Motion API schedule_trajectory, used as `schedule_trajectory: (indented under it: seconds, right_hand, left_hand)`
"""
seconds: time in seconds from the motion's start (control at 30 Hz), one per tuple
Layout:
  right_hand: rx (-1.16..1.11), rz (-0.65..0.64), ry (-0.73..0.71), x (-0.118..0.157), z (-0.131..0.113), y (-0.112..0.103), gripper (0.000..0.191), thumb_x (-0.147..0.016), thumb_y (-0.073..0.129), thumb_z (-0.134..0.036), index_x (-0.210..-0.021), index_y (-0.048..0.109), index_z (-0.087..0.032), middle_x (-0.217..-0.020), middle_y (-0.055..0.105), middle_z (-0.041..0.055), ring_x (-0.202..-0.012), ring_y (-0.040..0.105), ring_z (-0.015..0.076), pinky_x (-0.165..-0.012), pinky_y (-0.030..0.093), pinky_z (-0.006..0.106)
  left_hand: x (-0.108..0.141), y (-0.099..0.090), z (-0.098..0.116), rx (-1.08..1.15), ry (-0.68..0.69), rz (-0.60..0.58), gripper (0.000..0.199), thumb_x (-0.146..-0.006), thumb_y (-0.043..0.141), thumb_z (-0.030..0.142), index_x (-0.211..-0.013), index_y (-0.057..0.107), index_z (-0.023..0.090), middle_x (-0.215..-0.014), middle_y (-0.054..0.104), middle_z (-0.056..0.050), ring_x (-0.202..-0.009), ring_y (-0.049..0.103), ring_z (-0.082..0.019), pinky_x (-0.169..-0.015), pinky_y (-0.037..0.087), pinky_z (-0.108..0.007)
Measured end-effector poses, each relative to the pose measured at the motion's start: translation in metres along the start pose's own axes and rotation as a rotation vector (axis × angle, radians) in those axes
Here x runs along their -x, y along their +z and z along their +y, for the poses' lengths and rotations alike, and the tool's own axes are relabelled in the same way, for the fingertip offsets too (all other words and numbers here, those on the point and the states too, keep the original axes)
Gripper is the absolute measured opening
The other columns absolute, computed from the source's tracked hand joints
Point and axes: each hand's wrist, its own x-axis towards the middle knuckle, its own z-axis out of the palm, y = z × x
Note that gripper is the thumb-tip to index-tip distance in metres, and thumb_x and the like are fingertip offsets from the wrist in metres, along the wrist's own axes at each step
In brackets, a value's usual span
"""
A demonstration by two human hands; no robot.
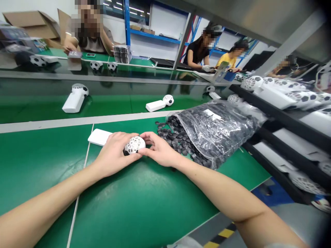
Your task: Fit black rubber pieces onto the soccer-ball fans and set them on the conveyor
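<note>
A white soccer-ball handheld fan [134, 145] lies on the green table in front of me, its flat handle [99, 136] pointing left. My left hand [116, 148] is wrapped over the neck and left side of the round head, covering part of the handle. On the head's other side, my right hand [157, 148] pinches the rim between thumb and fingers. The head's white lattice grille faces up, and a black patch shows at its lower left. Small black pieces [178, 137] spill from a clear plastic bag [219, 120] just beyond my right hand.
Similar fans lie on the green conveyor belt [113, 100] beyond the table: a left fan [74, 98] and a middle fan [160, 103]. A black rack [279, 110] with several fans stands at right. Across the belt, a person [90, 38] sits; others work farther back.
</note>
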Motion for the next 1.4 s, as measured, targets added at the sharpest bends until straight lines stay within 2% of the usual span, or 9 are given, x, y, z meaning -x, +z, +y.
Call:
schedule_trajectory:
  seconds: [0.1,0.2,0.27,0.5,0.6,0.73,0.9,1.13,1.4]
  right_hand:
    - [0.214,0.071,0.031,-0.006,-0.002,-0.018,0.023,-0.082,0.055,-0.032,-0.1,0.055,-0.018,-0.101,0.059,0.0049,-0.092,0.057,0.0155,-0.085,0.046,0.033]
    - [0.671,0.308,0.044,-0.009,-0.001,-0.045,0.015,-0.082,0.055,-0.031,-0.088,0.061,-0.018,-0.092,0.058,0.0047,-0.086,0.055,0.0171,-0.082,0.044,0.034]
    - [0.909,0.364,0.084,-0.008,0.002,-0.059,0.014,-0.079,0.059,-0.03,-0.086,0.063,-0.019,-0.091,0.058,0.0057,-0.088,0.053,0.019,-0.082,0.043,0.034]
    - [1.104,0.166,0.132,-0.004,0.002,-0.059,0.015,-0.084,0.053,-0.024,-0.092,0.064,-0.02,-0.095,0.062,0.0046,-0.091,0.055,0.017,-0.082,0.042,0.027]
    - [1.183,0.13,0.113,-0.003,-0.002,-0.052,0.016,-0.084,0.054,-0.027,-0.092,0.065,-0.019,-0.095,0.062,0.0055,-0.091,0.055,0.0193,-0.077,0.043,0.028]
    - [1.309,0.093,0.057,-0.003,-0.004,-0.046,0.015,-0.083,0.054,-0.024,-0.088,0.065,-0.017,-0.089,0.064,0.0065,-0.086,0.057,0.0218,-0.073,0.043,0.03]
    - [1.238,0.14,0.016,-0.004,-0.004,-0.047,0.021,-0.087,0.046,-0.02,-0.085,0.067,-0.016,-0.087,0.066,0.007,-0.084,0.06,0.0201,-0.077,0.044,0.03]
    - [0.719,0.269,-0.065,0.0,-0.005,-0.037,0.018,-0.083,0.053,-0.023,-0.097,0.065,-0.02,-0.088,0.068,0.0008,-0.08,0.062,0.014,-0.078,0.047,0.026]
    - [0.491,0.167,-0.012,0.003,-0.011,-0.032,0.013,-0.082,0.05,-0.022,-0.091,0.059,-0.019,-0.082,0.062,0.0006,-0.066,0.058,0.0108,-0.06,0.049,0.024]
  left_hand:
    - [0.0,0.0,-0.001,0.008,0.048,-0.052,0.059,-0.072,0.055,0.056,-0.117,0.049,0.02,-0.109,0.059,-0.008,-0.103,0.05,-0.029,-0.097,0.03,-0.049]
    - [-0.002,0.0,-0.003,-0.024,0.071,-0.08,0.069,-0.067,0.057,0.062,-0.12,0.047,0.019,-0.113,0.057,-0.009,-0.108,0.047,-0.029,-0.105,0.018,-0.052]
    - [-0.003,-0.002,-0.005,-0.039,0.081,-0.099,0.068,-0.068,0.056,0.062,-0.121,0.047,0.02,-0.115,0.056,-0.01,-0.111,0.046,-0.029,-0.106,0.014,-0.054]
    - [0.007,0.001,0.009,0.002,-0.071,-0.164,0.063,-0.074,0.054,0.051,-0.13,0.036,0.027,-0.138,0.037,-0.008,-0.132,0.016,-0.036,-0.102,0.016,-0.061]
    - [0.01,0.007,0.017,0.002,-0.118,-0.114,0.061,-0.076,0.051,0.051,-0.13,0.035,0.026,-0.139,0.036,-0.008,-0.132,0.013,-0.035,-0.102,0.012,-0.062]
    - [0.007,0.002,0.013,0.065,-0.059,-0.179,0.05,-0.078,0.052,0.039,-0.125,0.039,0.027,-0.134,0.043,-0.005,-0.134,0.013,-0.03,-0.105,0.006,-0.06]
    - [0.002,-0.005,0.004,0.192,-0.098,-0.168,0.056,-0.07,0.057,0.032,-0.123,0.041,0.026,-0.136,0.038,-0.008,-0.134,0.017,-0.029,-0.106,0.022,-0.051]
    - [0.002,-0.003,0.003,0.234,-0.114,-0.177,0.052,-0.067,0.058,0.029,-0.117,0.044,0.024,-0.139,0.032,-0.008,-0.132,0.022,-0.029,-0.105,0.025,-0.047]
    - [0.001,-0.006,0.002,0.236,-0.087,-0.214,0.053,-0.067,0.057,0.026,-0.118,0.043,0.025,-0.141,0.03,-0.009,-0.134,0.018,-0.028,-0.106,0.022,-0.048]
